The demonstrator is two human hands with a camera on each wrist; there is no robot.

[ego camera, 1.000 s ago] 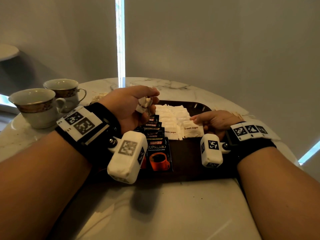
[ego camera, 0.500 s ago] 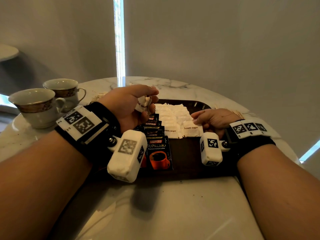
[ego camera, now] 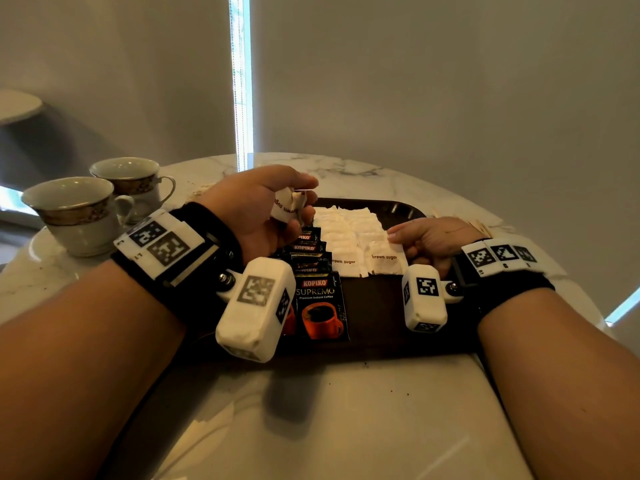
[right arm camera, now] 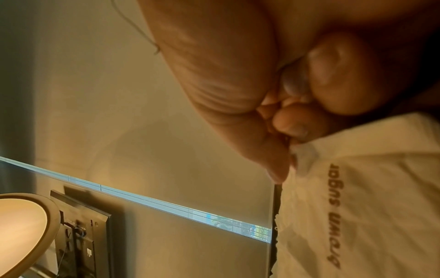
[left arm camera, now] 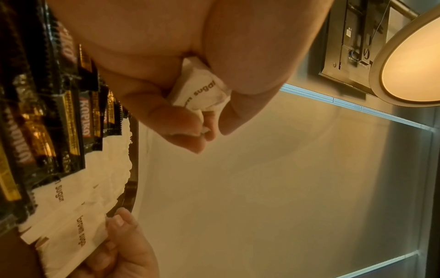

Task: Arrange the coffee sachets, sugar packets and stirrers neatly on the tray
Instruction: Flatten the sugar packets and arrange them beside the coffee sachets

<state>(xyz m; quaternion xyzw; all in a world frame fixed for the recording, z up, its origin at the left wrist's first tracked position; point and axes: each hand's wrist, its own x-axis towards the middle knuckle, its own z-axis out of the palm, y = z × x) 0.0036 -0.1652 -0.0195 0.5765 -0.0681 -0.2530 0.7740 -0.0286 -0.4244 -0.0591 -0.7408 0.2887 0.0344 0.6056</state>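
Sugar packet held over a half-filled tray

The left hand [ego camera: 252, 209], centre-left of the head view, has its fingers curled round a crumpled brown sugar packet [ego camera: 287, 207] held above the far end of the coffee sachets [ego camera: 313, 271]. The right hand [ego camera: 429, 240], right of centre, has its fingers curled, their tips touching the edge of the nearest laid sugar packet [ego camera: 382, 259]; whether they pinch it I cannot tell. Sachets overlap in a column beside two columns of white sugar packets [ego camera: 346, 230] on the dark tray [ego camera: 401, 209]. Stirrers [ego camera: 481, 226] lie past the right hand on the marble table [ego camera: 346, 410]. Two teacups [ego camera: 104, 206] stand upper left
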